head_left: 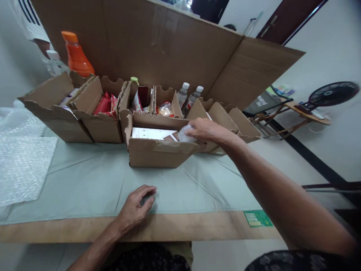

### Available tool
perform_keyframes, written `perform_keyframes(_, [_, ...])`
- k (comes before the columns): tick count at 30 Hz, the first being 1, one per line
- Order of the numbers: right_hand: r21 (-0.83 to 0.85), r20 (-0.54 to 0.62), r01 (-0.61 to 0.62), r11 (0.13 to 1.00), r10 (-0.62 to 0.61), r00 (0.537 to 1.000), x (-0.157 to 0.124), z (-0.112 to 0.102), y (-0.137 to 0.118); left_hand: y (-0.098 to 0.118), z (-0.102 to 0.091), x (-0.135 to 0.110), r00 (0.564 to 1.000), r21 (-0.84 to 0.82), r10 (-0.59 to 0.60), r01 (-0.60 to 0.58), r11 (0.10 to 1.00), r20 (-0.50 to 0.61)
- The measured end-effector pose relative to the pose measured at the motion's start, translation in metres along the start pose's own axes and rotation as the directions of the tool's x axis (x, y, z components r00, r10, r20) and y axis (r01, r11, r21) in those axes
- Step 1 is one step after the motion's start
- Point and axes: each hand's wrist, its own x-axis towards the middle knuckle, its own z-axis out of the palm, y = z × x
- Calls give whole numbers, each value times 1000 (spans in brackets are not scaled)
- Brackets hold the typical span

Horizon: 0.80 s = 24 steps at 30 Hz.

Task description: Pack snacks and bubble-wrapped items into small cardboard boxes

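My right hand (pixel 207 130) reaches out over the right end of an open cardboard box (pixel 158 152) and is closed on a clear crinkly plastic wrap (pixel 184 133) inside it. A white carton (pixel 150 133) lies flat in the same box. My left hand (pixel 137 207) rests near the table's front edge with its fingers curled loosely on the pale green cover (pixel 93 184), and nothing shows in it.
A row of open cardboard boxes (pixel 98 120) holds red packets, snacks and small bottles (pixel 188 96). An orange bottle (pixel 76 56) stands at the back left before a tall cardboard sheet (pixel 169 49). Bubble wrap (pixel 22 165) lies left. A fan (pixel 332 94) stands right.
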Motion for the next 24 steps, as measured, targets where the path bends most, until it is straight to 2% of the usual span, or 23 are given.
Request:
perform_keyframes(2, [-20, -50, 34, 999, -35, 998, -5, 7, 5, -3, 2, -1, 999, 32, 47, -47, 998, -5])
perform_keyframes(5, [-33, -152, 148, 988, -151, 977, -17, 6, 15, -6, 3, -1, 994, 79, 108, -107, 991, -11])
perform_keyframes(9, [-134, -104, 262, 956, -277, 955, -18, 0, 18, -7, 3, -1, 989, 115, 146, -145, 983, -6])
perform_keyframes(12, [-211, -82, 254, 944, -276, 958, -10, 4, 8, -8, 4, 0, 985, 134, 174, -170, 976, -18])
perform_keyframes(17, [-230, -59, 205, 951, -224, 973, 0, 8, -8, -12, 7, -1, 975, 168, 221, -213, 962, -32])
perform_keyframes(24, [-264, 18, 261, 929, -266, 964, -2, 3, -15, -12, 9, -1, 974, 189, 223, -213, 959, -31])
